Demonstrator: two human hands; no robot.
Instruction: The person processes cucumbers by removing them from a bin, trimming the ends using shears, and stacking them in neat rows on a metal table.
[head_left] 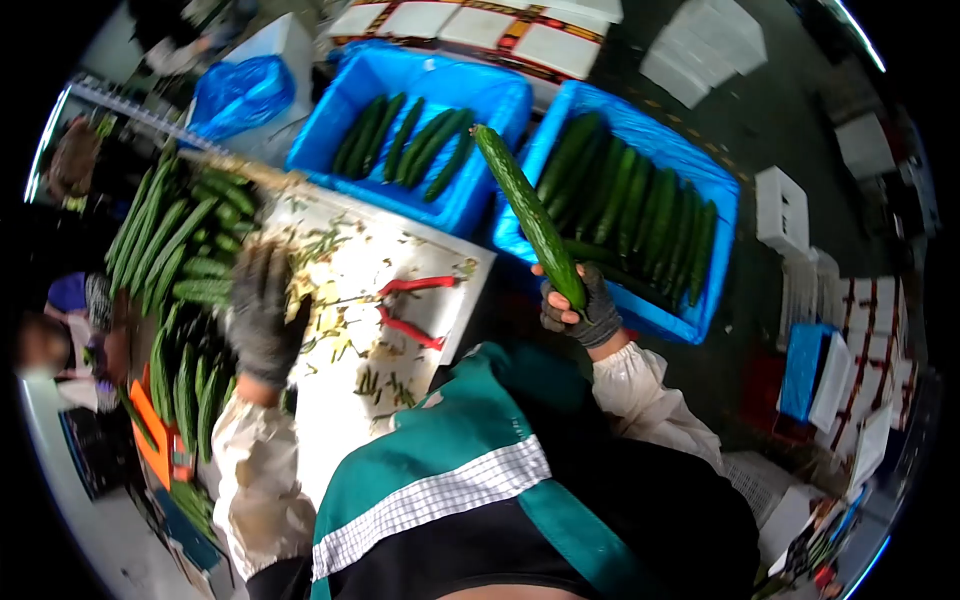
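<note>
My right hand (583, 308), in a dark glove with bare fingertips, is wrapped round the lower end of a long cucumber (527, 205), which points up and to the left over the gap between two blue-lined boxes. Gloved and slightly blurred, my left hand (264, 310) is over the left part of the white board (340, 440), fingers stretched out, beside the piled cucumbers (160, 235). Red-handled pliers or cutters (415, 285) lie on the board among green and yellowish scraps (325, 300).
One blue-lined box (475, 205) holds several cucumbers; a fuller one (722, 265) stands to its right. White foam boxes (783, 212) are on the floor at right. Another person (85, 345) is at the far left, near an orange item (150, 440).
</note>
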